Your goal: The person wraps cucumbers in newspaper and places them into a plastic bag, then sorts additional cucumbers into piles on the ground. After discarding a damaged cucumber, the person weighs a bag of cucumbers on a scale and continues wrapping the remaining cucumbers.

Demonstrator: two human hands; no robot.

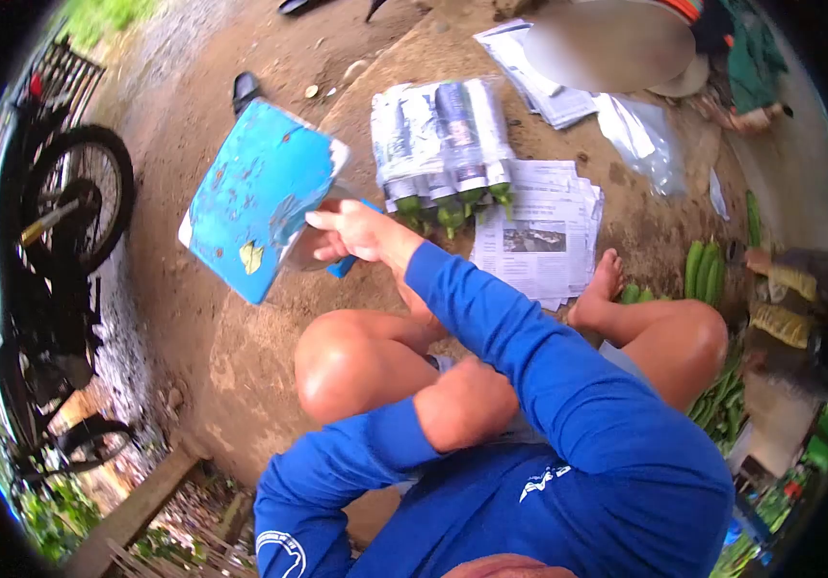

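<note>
My right hand (pixel 356 229) reaches across to the left, thumb and fingers apart, at the near edge of a blue plastic stool (pixel 258 193). The stool's top is scuffed, with a dry leaf (pixel 251 256) on it. In my lap, my left hand (pixel 467 405) is bent inward and its fingers are hidden. Beyond my right forearm lies a clear plastic bag (pixel 441 135) of newspaper-wrapped green vegetables, their green ends (pixel 450 212) sticking out toward me. Right of it, printed newspaper sheets (pixel 539 231) are spread in a loose stack near my bare foot (pixel 599 289).
More folded newspapers (pixel 539 72) and an unfilled clear plastic bag (pixel 640 140) lie farther back, near another person (pixel 756 67). Long green gourds (pixel 703 270) lie at the right, with more green vegetables (pixel 722 405) beside my knee. A motorbike (pixel 77 202) stands at the left; a black sandal (pixel 245 91) lies behind the stool.
</note>
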